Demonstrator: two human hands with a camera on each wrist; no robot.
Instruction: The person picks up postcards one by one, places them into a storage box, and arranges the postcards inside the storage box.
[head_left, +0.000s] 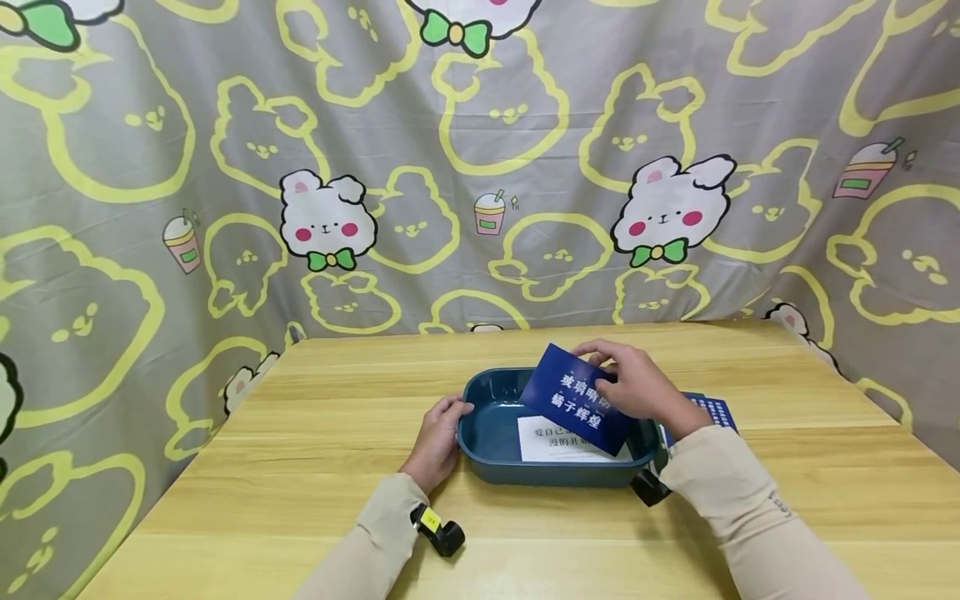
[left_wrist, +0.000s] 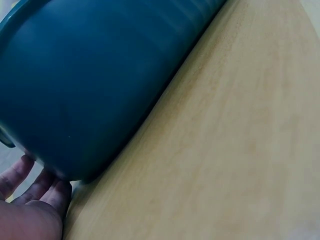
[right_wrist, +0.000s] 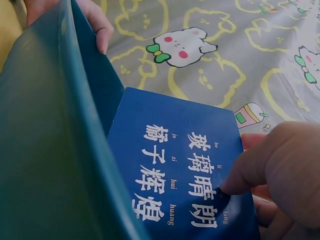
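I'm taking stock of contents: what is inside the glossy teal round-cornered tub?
The tub holds a white rectangular card with dark print. A blue rectangular card, held by the right hand, covers part of it; anything beneath either card cannot be seen.

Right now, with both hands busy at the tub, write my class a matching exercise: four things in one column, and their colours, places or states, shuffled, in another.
Things
1. left hand
2. large-lettered blue card
3. white card
4. tub

Colours, places or states
A. inside the container, partly covered in the head view
B. dark teal, with rounded ends
C. pinched by the right hand
D. holding the container's left end

Right pairs: 1-D, 2-C, 3-A, 4-B
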